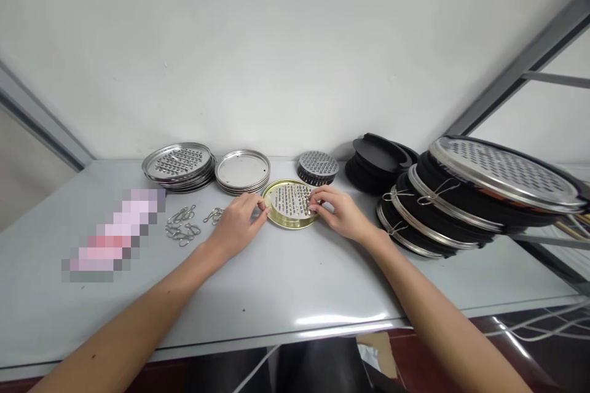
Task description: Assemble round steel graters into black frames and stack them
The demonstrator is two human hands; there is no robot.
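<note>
A shallow gold-coloured round tray [289, 223] lies flat on the table, and a round metal grater disc [290, 199] with rows of raised holes rests inside it. At the tray's left rim, my left hand [239, 218] is closed, thumb and forefinger pinched together against the edge. On the opposite side, the fingers of my right hand [338, 212] pinch the grater disc's right edge, which they partly cover. Just left of my left hand lie several small bent-wire hooks [182, 230], with a few more [213, 216] partly behind the hand.
Behind stand a stack of grater-topped metal discs [179, 159], a stack of plain metal lids [243, 169], small grater discs [318, 166] and black round pieces [382, 163]. Large wire-tied grater assemblies [442, 209] lean at right, beside a metal frame [516, 73]. A blurred item [115, 233] lies left.
</note>
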